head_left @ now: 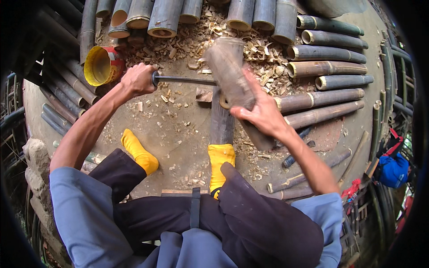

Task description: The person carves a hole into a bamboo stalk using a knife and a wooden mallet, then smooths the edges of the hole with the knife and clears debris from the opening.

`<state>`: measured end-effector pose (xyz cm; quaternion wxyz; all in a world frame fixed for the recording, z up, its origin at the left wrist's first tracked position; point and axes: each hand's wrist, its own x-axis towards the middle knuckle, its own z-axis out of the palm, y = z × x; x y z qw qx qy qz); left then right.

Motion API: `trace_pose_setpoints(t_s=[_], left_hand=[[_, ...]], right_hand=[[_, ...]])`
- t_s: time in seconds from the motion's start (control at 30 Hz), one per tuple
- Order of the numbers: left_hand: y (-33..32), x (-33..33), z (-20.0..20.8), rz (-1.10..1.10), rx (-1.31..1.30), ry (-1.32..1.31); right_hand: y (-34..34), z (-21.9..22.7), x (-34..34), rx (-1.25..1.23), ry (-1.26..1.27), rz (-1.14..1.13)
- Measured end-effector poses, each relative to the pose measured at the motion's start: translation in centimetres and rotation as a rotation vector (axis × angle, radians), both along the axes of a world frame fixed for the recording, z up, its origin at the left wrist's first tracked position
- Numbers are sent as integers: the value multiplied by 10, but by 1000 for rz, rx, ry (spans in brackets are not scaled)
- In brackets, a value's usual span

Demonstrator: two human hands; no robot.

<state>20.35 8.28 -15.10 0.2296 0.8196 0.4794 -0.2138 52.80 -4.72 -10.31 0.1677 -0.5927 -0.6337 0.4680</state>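
My left hand [140,80] is closed round the dark handle of a long, thin-bladed tool [185,80], which I see edge-on. The blade reaches right to a grey bamboo length [221,125], and its tip is hidden there. My right hand [258,109] grips a thick brown club-like piece of wood [230,73], smeared by motion, tilted over the bamboo and hiding its middle. My foot in a yellow sock [221,163] is at the bamboo's near end. A small wooden block [204,94] lies left of the bamboo.
Bamboo lengths [330,68] line the right side, and more cut pieces [165,18] lie along the far side. A red and yellow bucket [97,67] sits beyond my left forearm. Shavings [263,58] cover the ground. My other yellow-socked foot [139,152] rests at left.
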Motion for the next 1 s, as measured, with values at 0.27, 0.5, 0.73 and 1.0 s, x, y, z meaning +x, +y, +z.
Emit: trace_pose_setpoints(t_s=[0.27, 0.5, 0.73, 1.0], left_hand=[[0, -12, -4, 42, -62, 4], [8, 3, -2, -6, -106, -3], [2, -12, -11, 22, -143, 16], [-4, -10, -14, 0, -173, -13]], right_hand=[[48, 74, -2, 395, 367, -289], [16, 5, 5, -222, 147, -42], [62, 84, 14, 262, 436, -404], [23, 6, 6, -321, 170, -8]])
